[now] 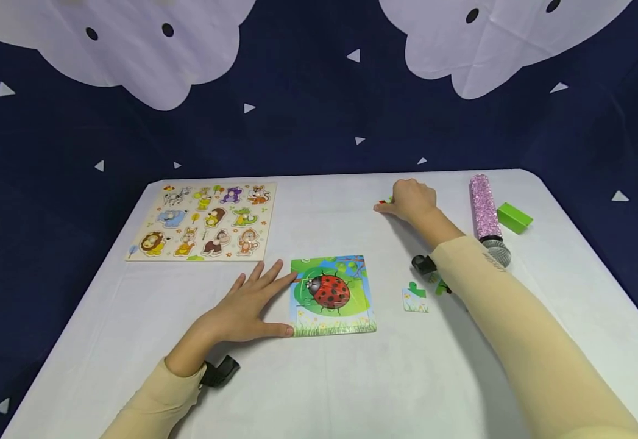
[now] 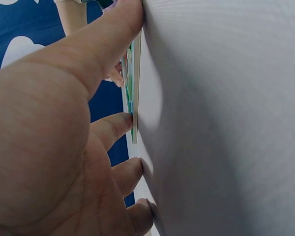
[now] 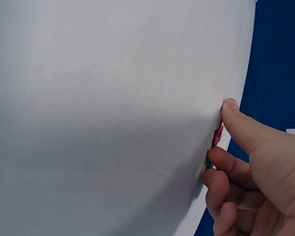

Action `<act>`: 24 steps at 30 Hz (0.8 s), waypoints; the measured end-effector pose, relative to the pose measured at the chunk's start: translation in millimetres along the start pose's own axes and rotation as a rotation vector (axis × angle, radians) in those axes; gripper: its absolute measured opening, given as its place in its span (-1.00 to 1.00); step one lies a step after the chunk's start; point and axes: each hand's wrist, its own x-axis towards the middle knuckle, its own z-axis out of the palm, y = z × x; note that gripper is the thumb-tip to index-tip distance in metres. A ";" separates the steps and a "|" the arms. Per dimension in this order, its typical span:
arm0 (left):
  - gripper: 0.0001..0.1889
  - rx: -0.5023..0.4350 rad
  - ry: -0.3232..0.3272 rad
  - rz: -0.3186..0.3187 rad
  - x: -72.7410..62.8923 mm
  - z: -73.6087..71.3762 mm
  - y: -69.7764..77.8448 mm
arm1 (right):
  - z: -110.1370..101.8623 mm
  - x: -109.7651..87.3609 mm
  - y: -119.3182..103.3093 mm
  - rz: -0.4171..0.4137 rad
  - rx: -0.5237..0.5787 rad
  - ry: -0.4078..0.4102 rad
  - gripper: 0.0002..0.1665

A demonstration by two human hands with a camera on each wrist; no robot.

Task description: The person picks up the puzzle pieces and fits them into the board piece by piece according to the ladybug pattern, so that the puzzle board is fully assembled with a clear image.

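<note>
Puzzle (image 1: 332,295) against left hand (image 1: 240,312)

The square ladybird-printed puzzle (image 1: 331,295) looks smooth and glossy; the pink cylindrical microphone handle (image 1: 484,206) is rough with glitter, its round grey head (image 1: 498,251) metallic mesh; matt cloth covers the white desk (image 1: 329,384).

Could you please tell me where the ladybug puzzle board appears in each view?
Head: ladybug puzzle board, below centre, right of the left hand.
Left wrist: board edge-on, upper middle.
Right wrist: not in it.
Shared landmark: the white table, in all three.
</note>
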 end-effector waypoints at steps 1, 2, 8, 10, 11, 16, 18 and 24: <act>0.08 -0.001 0.000 -0.001 0.1 0.1 0.2 | -0.6 -0.5 1.3 0.001 0.008 -0.004 -0.33; 0.08 -0.003 -0.002 -0.003 0.0 0.2 0.4 | -1.6 -0.6 3.0 0.002 0.021 -0.011 -0.33; 0.08 -0.009 0.013 -0.002 1.3 0.6 1.6 | -13.2 0.8 19.0 -0.072 0.147 -0.036 -0.56; 0.09 -0.005 0.039 -0.005 2.1 -0.3 2.6 | -17.7 1.4 24.2 -0.114 0.182 -0.052 -0.62; 0.10 0.000 0.057 -0.007 2.5 -0.8 3.5 | -19.6 2.2 26.5 -0.126 0.194 -0.067 -0.60; 0.07 0.029 0.187 -0.004 4.2 -2.6 7.6 | -23.2 6.0 33.6 -0.181 0.216 -0.148 -0.36; 0.04 0.031 0.225 0.002 4.3 -2.2 8.7 | -22.7 6.8 35.0 -0.211 0.207 -0.174 -0.33; 0.08 0.049 0.218 0.007 4.4 0.2 9.6 | -20.2 8.7 34.7 -0.290 0.189 -0.221 -0.27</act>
